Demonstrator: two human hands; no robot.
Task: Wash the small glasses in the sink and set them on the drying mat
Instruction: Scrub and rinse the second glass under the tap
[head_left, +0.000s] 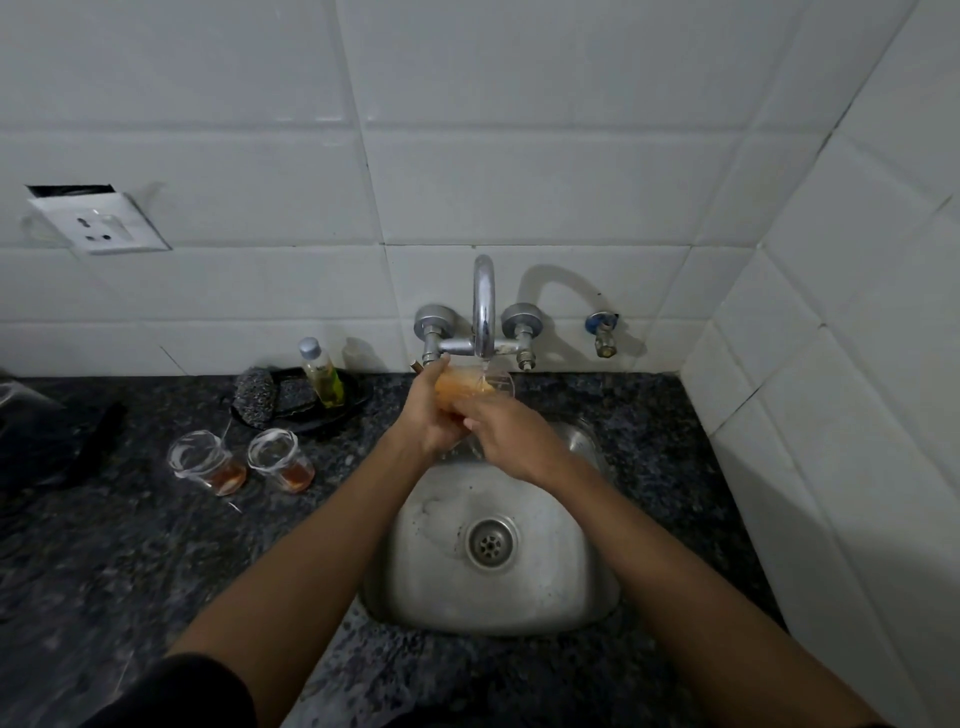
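Head view: at about twelve o'clock from the drain, a small clear glass with orange-brown liquid in it (475, 387) is tipped under the curved chrome tap spout (483, 306), and a thin stream of water runs into its mouth. The left hand (434, 415) is wrapped round the glass body from the nine o'clock side, fingers curled about it. The right hand (511, 441) comes in from four o'clock; its fingers lie against the lower part of the glass, but whether they pinch it or only rest there cannot be told. Both are above the far end of the rounded stainless steel sink (592, 587).

At nine o'clock from the sink, on the dark speckled granite counter (130, 571), stand two more small clear glasses with orange dregs (205, 462) (280, 460), side by side and not yet washed. Behind them, a black soap tray (353, 402) holds a steel scrubber (254, 397) and a small bottle of yellow liquid (322, 374). No drying mat can be made out for certain.

Risks, as I judge them: wet glass slipping from the left hand's grip and striking the steel basin; water splashing off the tilted rim onto the counter; a forearm catching the waiting glasses when reaching across.
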